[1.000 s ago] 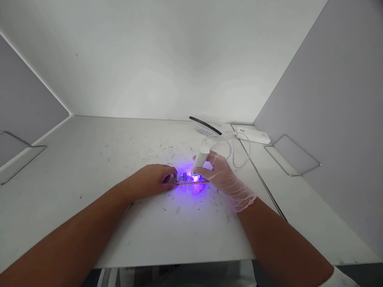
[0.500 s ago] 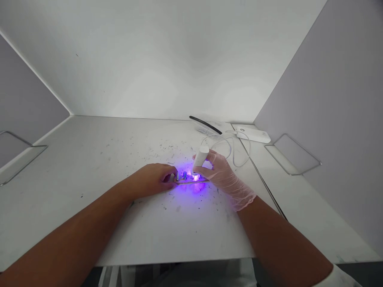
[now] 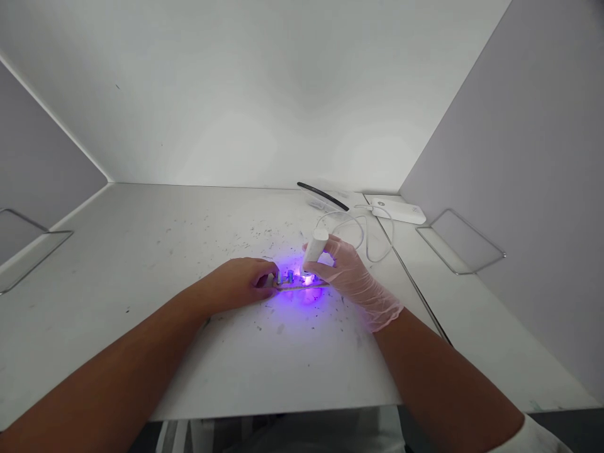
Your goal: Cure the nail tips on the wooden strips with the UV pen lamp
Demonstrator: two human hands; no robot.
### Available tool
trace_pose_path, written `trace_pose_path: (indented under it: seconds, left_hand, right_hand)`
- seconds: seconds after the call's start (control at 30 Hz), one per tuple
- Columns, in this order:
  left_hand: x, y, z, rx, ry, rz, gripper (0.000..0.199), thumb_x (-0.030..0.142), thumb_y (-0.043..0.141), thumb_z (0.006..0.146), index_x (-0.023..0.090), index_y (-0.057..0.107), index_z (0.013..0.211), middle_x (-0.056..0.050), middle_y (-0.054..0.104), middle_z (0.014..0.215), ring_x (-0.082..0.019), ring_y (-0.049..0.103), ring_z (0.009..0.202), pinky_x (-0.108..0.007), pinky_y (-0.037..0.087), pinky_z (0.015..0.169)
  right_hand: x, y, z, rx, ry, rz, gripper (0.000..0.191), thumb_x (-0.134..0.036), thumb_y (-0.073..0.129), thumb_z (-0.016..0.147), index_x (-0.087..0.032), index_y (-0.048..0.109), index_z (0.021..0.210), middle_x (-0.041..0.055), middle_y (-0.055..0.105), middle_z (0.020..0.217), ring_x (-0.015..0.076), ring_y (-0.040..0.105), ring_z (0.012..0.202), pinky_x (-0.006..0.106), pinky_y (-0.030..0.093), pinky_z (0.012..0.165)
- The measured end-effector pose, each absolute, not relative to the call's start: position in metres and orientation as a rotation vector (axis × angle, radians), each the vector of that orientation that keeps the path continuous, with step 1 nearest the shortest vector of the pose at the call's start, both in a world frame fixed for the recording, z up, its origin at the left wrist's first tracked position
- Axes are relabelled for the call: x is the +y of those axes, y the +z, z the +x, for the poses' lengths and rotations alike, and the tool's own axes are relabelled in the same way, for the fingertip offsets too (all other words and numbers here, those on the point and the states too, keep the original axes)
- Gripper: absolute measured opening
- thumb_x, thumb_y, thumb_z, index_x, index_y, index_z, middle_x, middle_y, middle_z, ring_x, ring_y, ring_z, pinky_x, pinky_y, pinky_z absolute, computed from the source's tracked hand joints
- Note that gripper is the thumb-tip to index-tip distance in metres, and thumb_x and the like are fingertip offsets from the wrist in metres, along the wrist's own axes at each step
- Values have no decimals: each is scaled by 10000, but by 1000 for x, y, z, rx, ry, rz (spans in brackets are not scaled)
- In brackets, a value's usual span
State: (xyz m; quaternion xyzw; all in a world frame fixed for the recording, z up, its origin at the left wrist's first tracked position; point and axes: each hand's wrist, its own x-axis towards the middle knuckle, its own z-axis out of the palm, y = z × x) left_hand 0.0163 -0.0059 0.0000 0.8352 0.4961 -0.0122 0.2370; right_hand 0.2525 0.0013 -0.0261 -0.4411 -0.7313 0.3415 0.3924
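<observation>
My right hand (image 3: 346, 267), in a thin translucent pink glove, is closed around a white handheld UV lamp (image 3: 316, 245). The lamp tilts downward and throws bright violet light onto a thin flat strip (image 3: 302, 287) that lies on the table. Several small upright pieces, one of them a bluish piece (image 3: 290, 275), stand along the strip; the glare hides their detail. My bare left hand (image 3: 245, 279) pinches the strip's left end between thumb and fingers. The lamp's head is just above the strip's right part; whether it touches cannot be made out.
A white cable (image 3: 368, 236) loops behind my right hand toward a white flat device (image 3: 399, 211) at the back right. Near the back wall lies a black curved bar (image 3: 323, 195). Wire frames (image 3: 460, 242) stick out from both side walls. Dark specks dot the white table (image 3: 226, 371).
The view has shifted very slightly. Both hands, the lamp and the strip keep their places, and the violet light stays on.
</observation>
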Motion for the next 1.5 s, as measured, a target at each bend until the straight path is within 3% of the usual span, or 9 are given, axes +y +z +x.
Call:
trace_pose_path:
  seconds: [1.5]
  left_hand:
    - [-6,1,18,1369,-38,2289,174,393,539,800,236,613,802,18,604,742,-129,491,630,-265,323,545]
  right_hand:
    - [2,-25,253,-1865,842,-1117,183,-374,697,782,-247,688,912,32,642,928,182,616,815,369,519,719]
